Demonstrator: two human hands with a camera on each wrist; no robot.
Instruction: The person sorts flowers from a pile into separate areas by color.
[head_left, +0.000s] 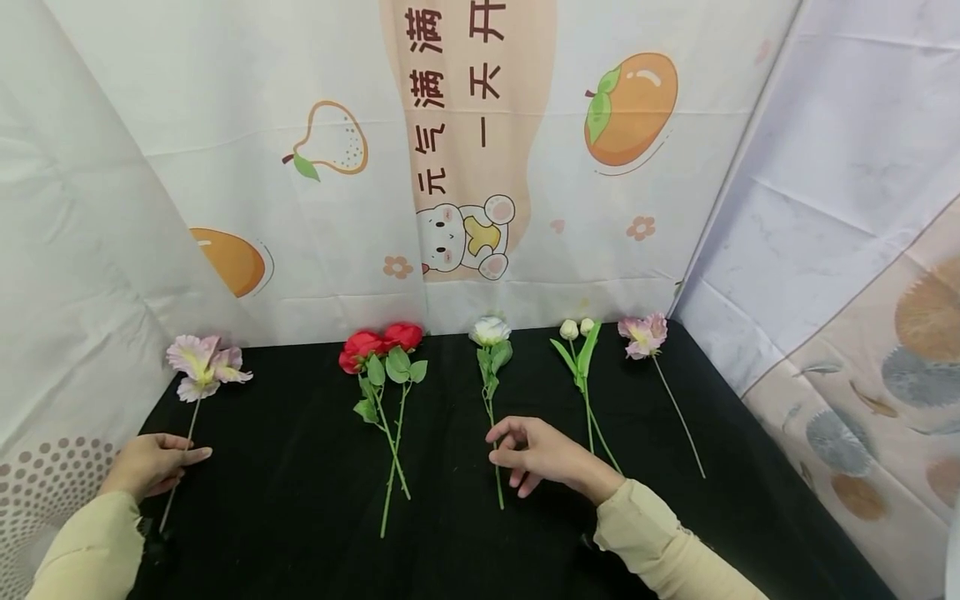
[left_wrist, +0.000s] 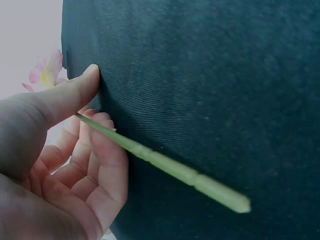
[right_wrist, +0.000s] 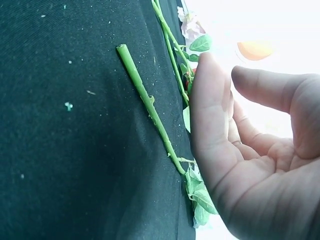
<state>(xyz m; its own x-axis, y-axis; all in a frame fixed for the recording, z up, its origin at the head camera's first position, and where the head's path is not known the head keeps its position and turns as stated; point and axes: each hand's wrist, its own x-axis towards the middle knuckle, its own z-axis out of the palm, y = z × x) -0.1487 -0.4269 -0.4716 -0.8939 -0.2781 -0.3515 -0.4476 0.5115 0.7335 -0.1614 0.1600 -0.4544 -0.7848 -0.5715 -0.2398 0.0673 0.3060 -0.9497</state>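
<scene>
At the left, my left hand [head_left: 156,463] pinches the thin stem of a pale pink artificial flower [head_left: 201,367] between thumb and fingers. In the left wrist view the green stem [left_wrist: 172,167] runs out past the fingers, its cut end free. My right hand [head_left: 542,454] hovers over the lower stem of a white rose [head_left: 490,332], fingers loosely bent. The right wrist view shows a gap between thumb and forefinger, and the rose stem [right_wrist: 150,102] lies on the cloth beyond the hand, apart from the fingers.
Two crossed red roses [head_left: 365,346] lie left of the white rose. To its right are white tulips [head_left: 581,367] and another pink flower [head_left: 643,336]. All lie on a black cloth [head_left: 300,500], bounded by a printed curtain [head_left: 247,183] behind and fabric at both sides.
</scene>
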